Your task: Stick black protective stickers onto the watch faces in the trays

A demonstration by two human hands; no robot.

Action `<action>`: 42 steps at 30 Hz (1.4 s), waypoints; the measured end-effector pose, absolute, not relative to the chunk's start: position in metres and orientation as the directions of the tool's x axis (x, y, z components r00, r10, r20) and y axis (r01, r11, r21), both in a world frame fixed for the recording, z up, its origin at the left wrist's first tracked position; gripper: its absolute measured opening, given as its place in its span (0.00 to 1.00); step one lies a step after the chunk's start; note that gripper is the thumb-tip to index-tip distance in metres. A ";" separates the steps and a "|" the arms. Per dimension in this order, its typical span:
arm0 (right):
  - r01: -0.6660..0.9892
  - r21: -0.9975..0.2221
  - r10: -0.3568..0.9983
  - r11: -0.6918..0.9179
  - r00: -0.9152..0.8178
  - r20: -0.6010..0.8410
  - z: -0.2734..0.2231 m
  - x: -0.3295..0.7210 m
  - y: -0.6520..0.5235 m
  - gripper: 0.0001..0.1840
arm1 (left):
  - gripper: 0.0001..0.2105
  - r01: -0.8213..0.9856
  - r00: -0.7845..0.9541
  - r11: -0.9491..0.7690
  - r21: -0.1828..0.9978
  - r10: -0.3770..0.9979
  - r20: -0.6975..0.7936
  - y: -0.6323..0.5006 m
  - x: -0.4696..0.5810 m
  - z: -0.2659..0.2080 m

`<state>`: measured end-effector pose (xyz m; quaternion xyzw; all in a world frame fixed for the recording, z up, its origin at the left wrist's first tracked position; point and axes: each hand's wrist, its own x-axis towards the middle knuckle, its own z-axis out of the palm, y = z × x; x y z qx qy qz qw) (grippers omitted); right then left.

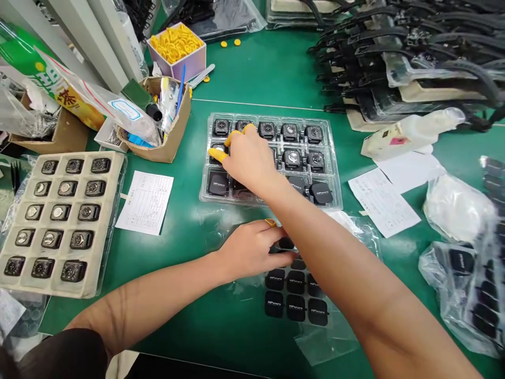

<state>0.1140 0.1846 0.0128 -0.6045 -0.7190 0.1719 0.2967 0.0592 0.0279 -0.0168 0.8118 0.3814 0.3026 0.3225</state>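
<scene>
My right hand (252, 158), with yellow finger cots, reaches over a clear plastic tray (338, 197). Its thumb and index fingertips close about a black watch case (219, 147) in the middle row, at the left. More watch cases (267, 130) fill the back rows; square black HiFuture stickers (218, 183) lie over the front row, partly hidden by the hand. Nearer me, my left hand (256, 250) grips a clear sheet of black square stickers (295, 307) by its far part, thumb and fingers bent around it. My right forearm covers part of that sheet.
At left, a beige tray (108, 221) holds watch cases beside a paper slip (145, 202). Behind stand a cardboard box (173, 142) of tools and a box of yellow finger cots (177, 45). At right are a white bottle (410, 134), stacked strapped watches (394, 52) and plastic bags (457, 210).
</scene>
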 end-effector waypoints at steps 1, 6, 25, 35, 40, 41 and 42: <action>0.771 -0.612 0.981 0.177 -0.086 0.175 0.012 0.111 0.190 0.12 | 0.09 0.392 0.528 -0.486 0.781 0.814 0.242 0.028 0.059 -0.018; 0.689 -0.721 0.996 0.067 -0.091 0.005 0.034 0.112 0.194 0.13 | 0.08 0.361 0.521 -0.485 0.796 0.813 0.259 0.027 0.058 -0.017; -0.105 -0.910 0.900 -0.402 0.137 -0.414 0.028 0.234 -0.016 0.25 | 0.20 0.301 0.433 -0.500 0.812 0.830 0.350 0.037 0.053 -0.010; 0.092 -0.974 0.960 -0.208 0.208 -0.186 0.018 0.232 -0.019 0.03 | 0.20 0.298 0.454 -0.541 0.786 0.805 0.382 0.040 0.057 -0.003; 0.016 -0.974 0.955 -0.224 0.203 -0.216 0.040 0.280 -0.032 0.18 | 0.19 0.299 0.441 -0.504 0.810 0.826 0.351 0.038 0.057 0.001; 0.044 -0.969 0.946 -0.243 0.230 -0.227 0.041 0.296 -0.037 0.21 | 0.19 0.307 0.437 -0.488 0.817 0.835 0.335 0.038 0.057 0.002; 0.174 -0.945 0.931 -0.276 0.293 -0.218 0.040 0.312 -0.040 0.23 | 0.19 0.316 0.436 -0.474 0.822 0.842 0.318 0.038 0.057 0.002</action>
